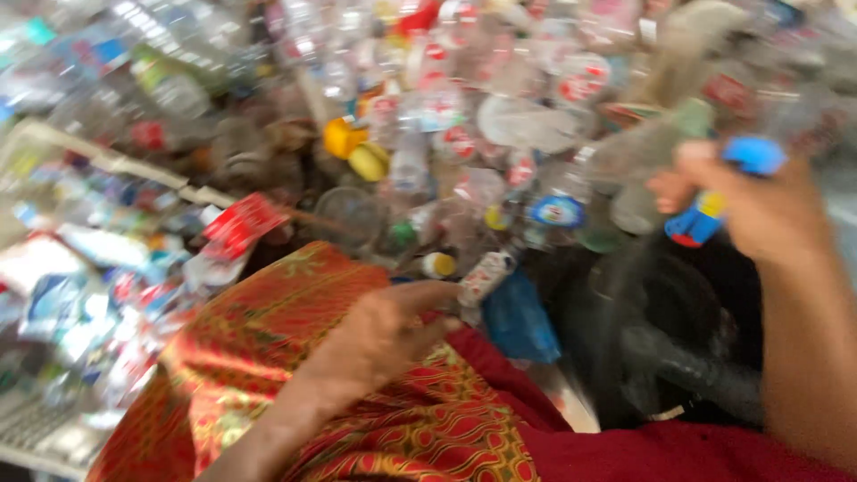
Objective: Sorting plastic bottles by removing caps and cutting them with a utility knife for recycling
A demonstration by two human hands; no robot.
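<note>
Blurred clear bottle (pixel 656 147) gripped by right hand (pixel 759 210) fingers; left hand (pixel 388 335) fingers' grip unclear

Body, as I see it from the feed | both forearms bare — no sleeves, no gloves | lap draped in red cloth (pixel 295 357) with gold-green patterning — shiny | plain dark-red garment (pixel 661 455) at lower right

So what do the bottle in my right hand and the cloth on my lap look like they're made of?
The bottle in the right hand looks like thin clear plastic: you can see through it, and its cap is opaque blue. Blur leaves the finish open. The cloth looks like woven fabric, red with shiny gold pattern, folding softly over the lap.
</note>
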